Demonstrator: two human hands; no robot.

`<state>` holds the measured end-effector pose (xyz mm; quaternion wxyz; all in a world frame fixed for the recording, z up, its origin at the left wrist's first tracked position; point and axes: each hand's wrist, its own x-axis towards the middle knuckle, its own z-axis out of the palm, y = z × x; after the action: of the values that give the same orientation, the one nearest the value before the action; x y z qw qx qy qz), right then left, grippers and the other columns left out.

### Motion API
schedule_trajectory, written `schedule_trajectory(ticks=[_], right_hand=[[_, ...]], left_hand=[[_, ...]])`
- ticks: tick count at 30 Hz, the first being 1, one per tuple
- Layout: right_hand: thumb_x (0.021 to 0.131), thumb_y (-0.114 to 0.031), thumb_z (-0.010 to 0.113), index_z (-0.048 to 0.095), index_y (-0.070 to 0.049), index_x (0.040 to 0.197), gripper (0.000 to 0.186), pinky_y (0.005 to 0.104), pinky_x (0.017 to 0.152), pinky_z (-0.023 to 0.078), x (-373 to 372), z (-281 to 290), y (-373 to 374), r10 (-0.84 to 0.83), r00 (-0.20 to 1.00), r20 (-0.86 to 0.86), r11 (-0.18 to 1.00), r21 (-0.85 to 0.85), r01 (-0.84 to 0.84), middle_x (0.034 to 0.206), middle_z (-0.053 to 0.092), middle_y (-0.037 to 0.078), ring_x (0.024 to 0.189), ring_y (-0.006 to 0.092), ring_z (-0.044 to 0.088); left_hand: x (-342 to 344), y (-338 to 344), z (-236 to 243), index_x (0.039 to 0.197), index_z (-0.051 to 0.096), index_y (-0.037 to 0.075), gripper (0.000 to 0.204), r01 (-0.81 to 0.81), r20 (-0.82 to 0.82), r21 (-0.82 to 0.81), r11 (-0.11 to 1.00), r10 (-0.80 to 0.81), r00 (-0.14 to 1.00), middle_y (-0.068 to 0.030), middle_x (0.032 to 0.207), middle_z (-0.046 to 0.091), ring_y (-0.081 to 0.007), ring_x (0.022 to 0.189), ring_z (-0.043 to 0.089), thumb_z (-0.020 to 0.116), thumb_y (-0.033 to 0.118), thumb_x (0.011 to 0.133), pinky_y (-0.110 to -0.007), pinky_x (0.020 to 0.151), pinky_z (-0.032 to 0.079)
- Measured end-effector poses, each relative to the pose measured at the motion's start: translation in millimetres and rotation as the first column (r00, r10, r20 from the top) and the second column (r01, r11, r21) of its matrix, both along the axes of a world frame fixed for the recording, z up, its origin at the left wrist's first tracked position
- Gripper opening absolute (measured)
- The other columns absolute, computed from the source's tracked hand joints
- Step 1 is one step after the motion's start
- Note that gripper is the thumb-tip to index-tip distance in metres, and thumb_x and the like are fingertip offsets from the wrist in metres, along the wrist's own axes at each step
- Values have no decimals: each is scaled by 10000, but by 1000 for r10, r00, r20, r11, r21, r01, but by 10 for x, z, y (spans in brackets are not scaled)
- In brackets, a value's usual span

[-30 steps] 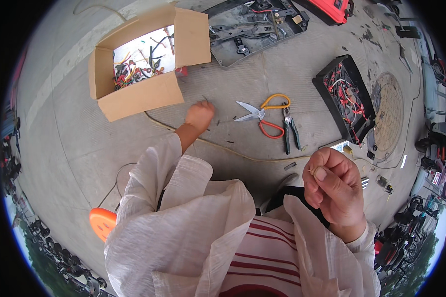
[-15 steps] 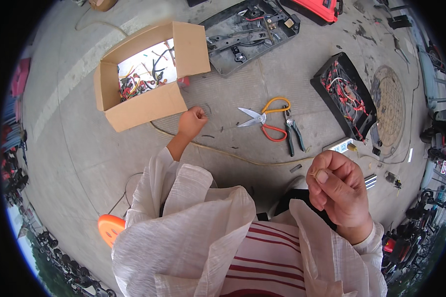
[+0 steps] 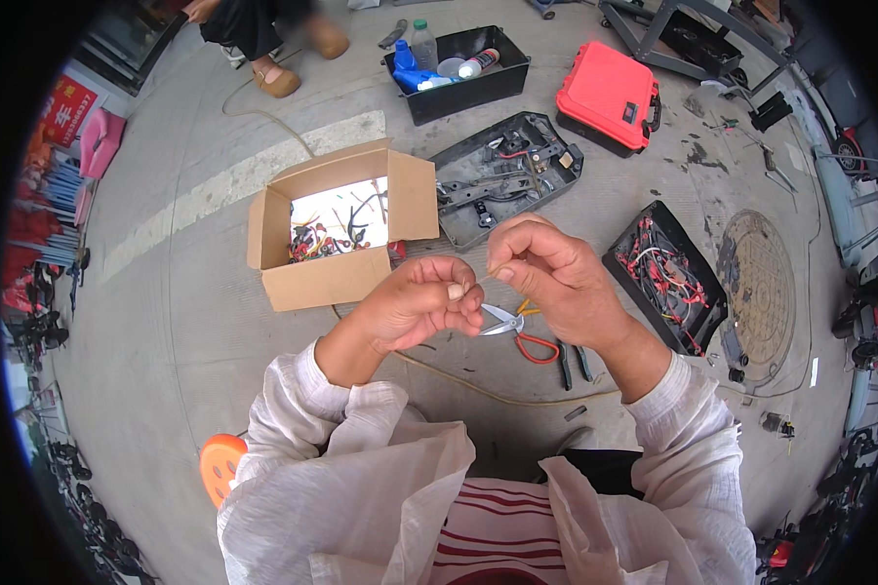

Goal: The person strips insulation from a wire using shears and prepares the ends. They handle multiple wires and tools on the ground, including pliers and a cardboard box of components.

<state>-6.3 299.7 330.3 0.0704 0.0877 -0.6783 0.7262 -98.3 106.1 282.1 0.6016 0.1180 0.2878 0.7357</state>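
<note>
Pinching fine wire-like strand between thumb and forefinger of right hand. Curling left hand closed just beside, presumably steadying strand's tip, though too small to confirm. Holding strand above concrete floor bearing scissors, pliers and cardboard box; gripping no tool, apparently for finer fingertip control.

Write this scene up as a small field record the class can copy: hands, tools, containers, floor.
Left hand: thumb and fingers pinched; contents unclear
Right hand: pinches a thin strand, kind unclear
Tools: scissors and pliers on the floor, partly hidden
Containers: cardboard box and black bin, both holding wires; black tub with bottles; closed red case
Floor: grey, round cover at right
</note>
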Motion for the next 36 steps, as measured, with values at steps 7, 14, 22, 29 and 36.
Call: schedule_trajectory(ticks=[7,14,22,29,36], right_hand=[[882,24,566,589,13,929,54,260,744,510,35,164,-101,293,955,-36,859,-429,-279,935,588,60,848,122,591],[884,-2,573,596,33,901,44,251,682,522,228,314,146,385,917,-105,851,-343,-397,844,623,59,771,110,624],[804,-38,637,621,-3,865,73,296,725,487,434,444,403,205,958,-201,979,24,-204,870,612,73,802,162,611],[810,-29,602,546,-26,871,82,343,717,471,491,570,471,171,891,-421,930,368,-5,887,565,115,842,284,579],[768,-13,608,546,-49,910,159,371,750,478,527,465,436,147,855,-497,874,471,123,920,557,103,900,309,566]], left_hand=[[254,-33,889,1006,575,28,125,26,-190,-207,978,-66,979,-58,903,623,-173,805,669,565,82,894,-308,726,573],[573,106,1178,1017,572,20,143,-43,-233,-305,951,-31,972,-62,898,625,-168,794,667,559,75,886,-290,712,574],[725,317,1174,1007,579,28,127,12,-204,-272,962,-69,977,-46,903,620,-149,810,661,549,107,912,-268,716,568],[822,314,1098,1124,546,-4,237,-119,-124,-234,965,92,988,-98,971,636,-216,905,657,511,132,932,-306,761,566],[835,327,1029,1110,544,10,243,-133,-143,-251,959,99,985,-141,1041,653,-238,977,656,502,197,961,-321,783,565]])
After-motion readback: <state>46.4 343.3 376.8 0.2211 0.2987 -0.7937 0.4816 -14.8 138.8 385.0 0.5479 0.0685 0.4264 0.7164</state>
